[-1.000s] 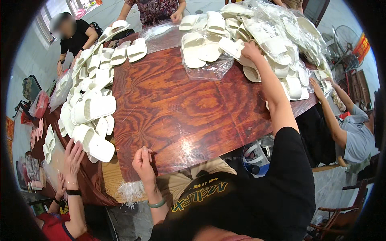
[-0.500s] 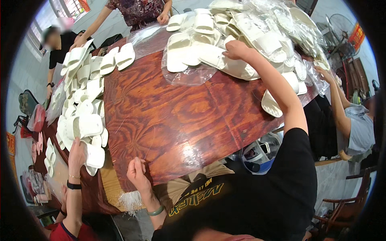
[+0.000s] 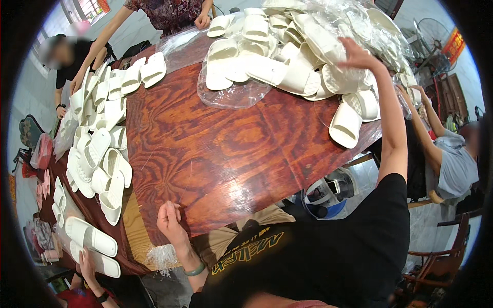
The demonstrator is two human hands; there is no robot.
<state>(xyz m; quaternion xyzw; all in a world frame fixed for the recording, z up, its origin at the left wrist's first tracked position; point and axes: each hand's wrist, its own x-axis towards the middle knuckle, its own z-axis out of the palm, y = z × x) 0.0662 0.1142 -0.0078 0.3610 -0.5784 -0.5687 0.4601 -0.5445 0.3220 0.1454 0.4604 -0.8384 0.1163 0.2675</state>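
My right hand [image 3: 357,55] is raised over a big heap of white slippers [image 3: 308,77] at the far right of the table. Its fingers are spread and it grips nothing. Close beside it, clear plastic bags [image 3: 395,43] lie among the slippers. My left hand [image 3: 171,223] rests by the near left edge of the wooden table [image 3: 231,133], fingers curled together. What it holds, if anything, is too small to make out. A fine thread-like line [image 3: 190,167] shows on the wood just beyond that hand.
More white slippers [image 3: 95,146] are piled along the left side. A co-worker's hand [image 3: 86,262] touches a slipper pair at lower left; another person's arm [image 3: 97,49] reaches into the left pile. A person in grey [image 3: 457,161] works at the right. A blue-rimmed tub [image 3: 331,208] stands below the table.
My right hand has let go of the slippers, moved right and opened. My left hand stays nearly still. At left, a co-worker's hand has moved from the pile down to a slipper pair.
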